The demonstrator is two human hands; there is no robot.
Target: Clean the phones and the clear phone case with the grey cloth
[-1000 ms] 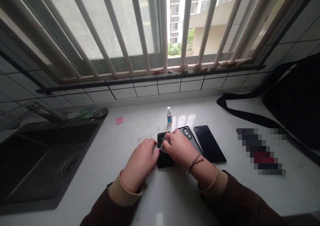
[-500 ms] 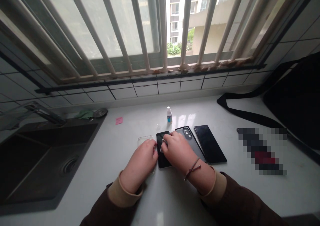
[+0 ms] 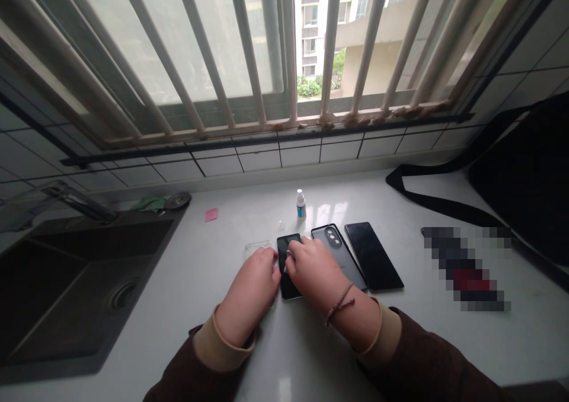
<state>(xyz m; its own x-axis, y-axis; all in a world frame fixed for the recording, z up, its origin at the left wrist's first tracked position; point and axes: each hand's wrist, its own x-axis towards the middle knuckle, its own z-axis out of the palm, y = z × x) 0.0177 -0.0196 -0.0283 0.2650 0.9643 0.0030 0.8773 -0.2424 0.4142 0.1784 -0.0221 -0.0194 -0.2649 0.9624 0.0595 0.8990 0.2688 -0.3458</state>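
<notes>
A black phone [image 3: 288,280] lies screen up on the white counter. Along its left edge, the curled fingers of my left hand [image 3: 254,280] grip its side. Over the screen, my right hand [image 3: 313,265] is closed in a pinch on a small white wipe [image 3: 287,267], mostly hidden by the fingers. Partly under my left hand is a clear phone case [image 3: 258,246]. To the right of my right hand lies a dark phone case [image 3: 345,255] with a camera cutout, its lower left part covered by that hand. A second black phone [image 3: 374,257] rests beside it.
Behind the phones stands a small white-capped bottle [image 3: 301,205]. A pink sticky note [image 3: 211,214] lies further left. The dark sink [image 3: 100,354] with a faucet [image 3: 84,203] fills the left side. A black bag's strap [image 3: 427,203] and a blurred-out item [image 3: 466,271] lie right.
My right hand has shifted slightly over the phone's screen, with the white wipe in its fingers. My left hand stays at the phone's left edge.
</notes>
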